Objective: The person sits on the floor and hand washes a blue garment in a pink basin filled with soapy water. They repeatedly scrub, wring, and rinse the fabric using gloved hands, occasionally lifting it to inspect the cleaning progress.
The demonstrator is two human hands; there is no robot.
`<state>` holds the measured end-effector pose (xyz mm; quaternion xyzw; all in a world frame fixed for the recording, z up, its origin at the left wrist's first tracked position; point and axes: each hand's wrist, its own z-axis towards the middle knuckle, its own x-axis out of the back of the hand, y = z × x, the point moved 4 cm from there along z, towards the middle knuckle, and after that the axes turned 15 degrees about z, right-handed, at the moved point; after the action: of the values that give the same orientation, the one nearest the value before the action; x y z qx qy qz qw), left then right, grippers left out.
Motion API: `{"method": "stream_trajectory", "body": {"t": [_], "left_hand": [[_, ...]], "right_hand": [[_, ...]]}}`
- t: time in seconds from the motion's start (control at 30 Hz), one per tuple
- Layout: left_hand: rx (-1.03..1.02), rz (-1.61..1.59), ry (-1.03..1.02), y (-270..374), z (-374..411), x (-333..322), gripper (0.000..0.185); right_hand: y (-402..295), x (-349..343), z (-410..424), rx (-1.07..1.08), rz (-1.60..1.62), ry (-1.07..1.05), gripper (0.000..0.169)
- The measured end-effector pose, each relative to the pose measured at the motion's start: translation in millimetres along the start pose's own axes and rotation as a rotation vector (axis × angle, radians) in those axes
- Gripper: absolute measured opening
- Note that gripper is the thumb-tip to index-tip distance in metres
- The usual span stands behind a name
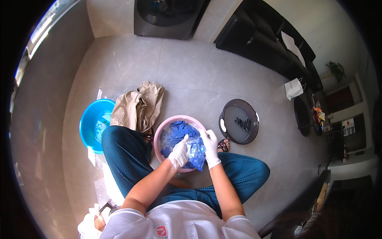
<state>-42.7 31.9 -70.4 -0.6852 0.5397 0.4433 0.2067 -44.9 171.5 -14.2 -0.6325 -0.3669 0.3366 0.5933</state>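
Between my knees, a pink plastic basin stands on the tiled floor with soapy water and a wet blue garment in it. My left hand, in a white glove, grips a bunched, sudsy part of the garment. Gloved in white too, my right hand holds the same cloth from its right side, over the basin's right rim. Part of the blue cloth hangs at the near rim. Fingers tucked against the cloth are partly hidden.
Left of the basin lie khaki trousers, touching a blue basin with water. A dark basin holds water and a small black cloth at right. Farther off stand a washing machine, a black leather sofa and a white paper bag.
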Motion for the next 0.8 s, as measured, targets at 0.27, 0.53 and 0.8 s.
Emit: {"method": "stream_trajectory", "body": {"t": [0.27, 0.53, 0.8], "left_hand": [[-0.065, -0.128, 0.180, 12, -3, 3, 0.051], [-0.088, -0.002, 0.201, 6, -5, 6, 0.054], [-0.141, 0.143, 0.442, 1, 3, 30, 0.047]], "right_hand": [[-74, -16, -62, 0.197, -0.324, -0.217, 0.032], [-97, -34, -71, 0.453, -0.576, -0.427, 0.035], [-83, -38, -69, 0.406, -0.738, -0.374, 0.032]]}}
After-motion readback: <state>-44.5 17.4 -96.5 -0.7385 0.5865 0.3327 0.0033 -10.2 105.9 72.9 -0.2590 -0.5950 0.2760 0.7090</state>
